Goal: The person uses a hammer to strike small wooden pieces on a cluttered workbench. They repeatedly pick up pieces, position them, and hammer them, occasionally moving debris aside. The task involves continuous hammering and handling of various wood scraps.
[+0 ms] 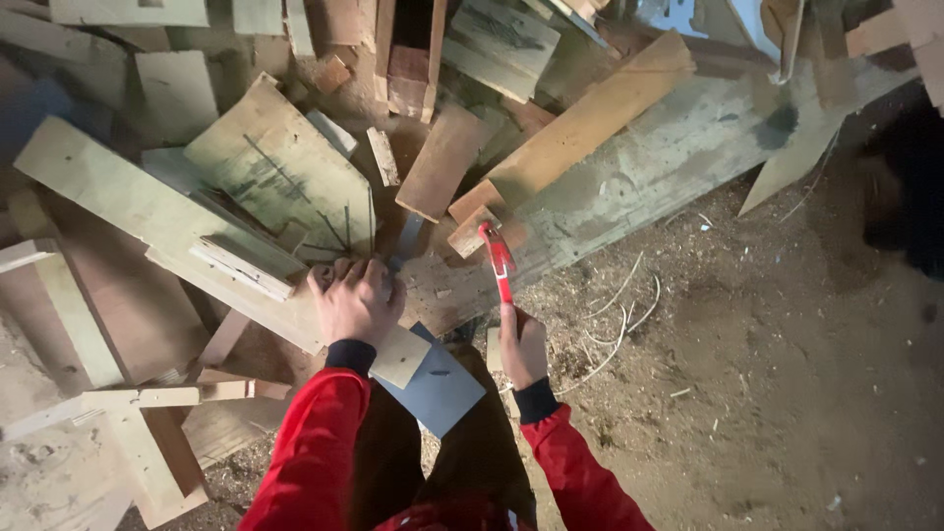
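The red hammer (499, 259) is up in front of the person, its handle gripped at the lower end by the right hand (522, 346), fingers wrapped fully around it. Its head points away from the person and sits just over a small wooden block (470, 234) at the edge of a long weathered plank (669, 162); whether it touches the wood I cannot tell.

The left hand (356, 300) lies palm down, fingers curled over the edge of a pale board (147, 211) that runs slantwise toward the person's knees. Just beyond the knuckles a narrow grey metal piece (406, 241) shows; whether the fingers pinch it I cannot tell. A flat grey-blue sheet (438, 388) lies below the wrists, partly under the pale board's near end.

Both arms wear red sleeves (315, 442) with dark cuffs. Around the hands is a heap of scrap boards, among them a greenish panel with dark pencil lines (285, 172) and a brownish plank (442, 162). To the right is bare dirt floor (787, 344) strewn with sawdust and pale wood shavings (619, 315).
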